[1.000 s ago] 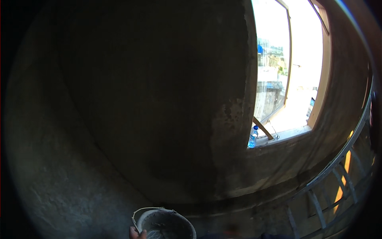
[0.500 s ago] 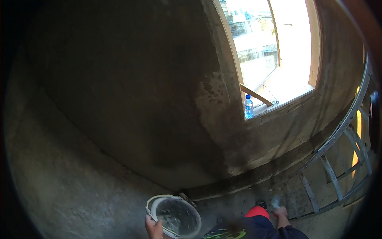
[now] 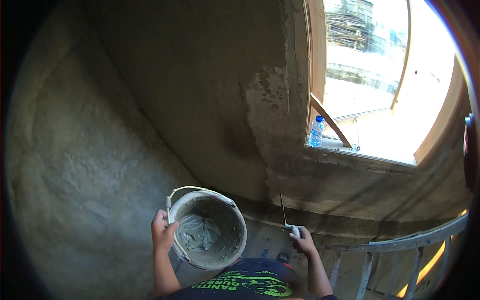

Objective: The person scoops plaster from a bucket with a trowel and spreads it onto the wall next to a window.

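My left hand [image 3: 163, 231] grips the rim of a round bucket [image 3: 240, 220] with a pale wire handle, holding it tilted in front of my body. Wet grey mortar [image 3: 199, 232] lies in the bottom of the bucket, and smears of it coat the inner wall. To the right of the bucket, my right hand [image 3: 303, 242] is closed around the light handle of a trowel [image 3: 283, 210]. Its thin blade is seen edge-on and points up toward the wall, apart from the bucket.
A part-plastered wall [image 3: 210, 100] rises ahead, with a rough patch beside a wooden window frame [image 3: 317, 50]. On the sill stand a water bottle [image 3: 316, 132] and a slanted wooden strip [image 3: 330, 120]. A metal ladder-like frame [image 3: 410, 244] lies at the lower right.
The bucket has come up higher in view, held in my left hand. My right hand has risen from beside my leg with the trowel. The view has shifted and tilted.
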`<state>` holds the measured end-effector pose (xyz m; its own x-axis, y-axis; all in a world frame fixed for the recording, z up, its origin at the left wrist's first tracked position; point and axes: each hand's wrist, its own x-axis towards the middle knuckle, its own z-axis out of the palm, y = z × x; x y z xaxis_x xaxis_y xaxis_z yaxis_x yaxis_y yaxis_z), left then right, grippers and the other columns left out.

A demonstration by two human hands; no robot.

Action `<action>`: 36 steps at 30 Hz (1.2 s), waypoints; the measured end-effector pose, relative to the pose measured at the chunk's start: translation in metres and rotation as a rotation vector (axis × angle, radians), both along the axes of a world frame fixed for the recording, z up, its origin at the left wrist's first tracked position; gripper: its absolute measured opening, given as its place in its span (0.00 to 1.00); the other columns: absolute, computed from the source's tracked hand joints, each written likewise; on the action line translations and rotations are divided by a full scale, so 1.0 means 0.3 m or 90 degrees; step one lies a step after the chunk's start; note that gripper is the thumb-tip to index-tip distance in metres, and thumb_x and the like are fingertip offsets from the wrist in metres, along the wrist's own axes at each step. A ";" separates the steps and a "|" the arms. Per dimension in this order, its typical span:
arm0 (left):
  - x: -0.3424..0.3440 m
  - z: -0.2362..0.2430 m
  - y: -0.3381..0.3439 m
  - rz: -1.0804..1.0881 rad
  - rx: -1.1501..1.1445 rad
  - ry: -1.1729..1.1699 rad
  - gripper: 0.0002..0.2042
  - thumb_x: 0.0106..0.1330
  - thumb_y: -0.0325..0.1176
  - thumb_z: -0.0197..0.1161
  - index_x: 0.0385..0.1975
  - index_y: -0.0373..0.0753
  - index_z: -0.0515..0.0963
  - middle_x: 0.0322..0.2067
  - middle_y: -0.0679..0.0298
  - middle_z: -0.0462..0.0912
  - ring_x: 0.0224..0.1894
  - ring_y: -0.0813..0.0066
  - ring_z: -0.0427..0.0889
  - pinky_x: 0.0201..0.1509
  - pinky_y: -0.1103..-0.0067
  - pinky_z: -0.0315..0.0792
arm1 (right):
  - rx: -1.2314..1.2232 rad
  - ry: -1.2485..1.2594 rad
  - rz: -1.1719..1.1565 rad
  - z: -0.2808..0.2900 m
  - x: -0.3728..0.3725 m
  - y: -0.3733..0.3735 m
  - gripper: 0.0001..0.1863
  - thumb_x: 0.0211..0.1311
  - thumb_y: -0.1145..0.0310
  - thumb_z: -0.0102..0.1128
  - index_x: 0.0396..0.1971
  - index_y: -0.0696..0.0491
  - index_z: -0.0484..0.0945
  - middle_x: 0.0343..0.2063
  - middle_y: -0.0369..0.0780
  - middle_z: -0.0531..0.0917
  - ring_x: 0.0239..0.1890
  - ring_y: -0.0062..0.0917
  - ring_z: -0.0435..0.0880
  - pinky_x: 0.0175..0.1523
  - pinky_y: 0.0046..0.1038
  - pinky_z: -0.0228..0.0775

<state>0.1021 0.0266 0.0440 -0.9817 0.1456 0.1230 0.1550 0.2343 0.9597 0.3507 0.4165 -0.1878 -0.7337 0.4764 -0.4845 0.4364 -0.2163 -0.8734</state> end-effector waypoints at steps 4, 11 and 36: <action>0.132 0.048 0.103 -0.073 -0.196 0.009 0.12 0.56 0.21 0.66 0.33 0.35 0.68 0.22 0.63 0.80 0.26 0.85 0.74 0.30 0.79 0.68 | -0.113 0.094 0.018 0.123 0.099 0.017 0.19 0.68 0.64 0.65 0.54 0.54 0.74 0.23 0.34 0.76 0.18 0.18 0.75 0.21 0.23 0.66; 0.266 0.126 0.177 -0.065 -0.165 -0.009 0.11 0.57 0.21 0.65 0.33 0.36 0.68 0.20 0.64 0.77 0.24 0.85 0.71 0.30 0.78 0.66 | -0.234 0.223 0.119 0.259 0.151 0.066 0.21 0.68 0.66 0.65 0.58 0.56 0.75 0.25 0.33 0.77 0.21 0.17 0.75 0.24 0.23 0.66; 0.292 0.016 0.078 -0.115 -0.066 0.047 0.10 0.65 0.26 0.62 0.37 0.37 0.66 0.17 0.69 0.70 0.23 0.87 0.63 0.27 0.80 0.59 | 0.417 0.218 0.588 0.667 -0.075 -0.208 0.20 0.57 0.67 0.68 0.51 0.55 0.82 0.33 0.54 0.86 0.38 0.50 0.86 0.42 0.43 0.78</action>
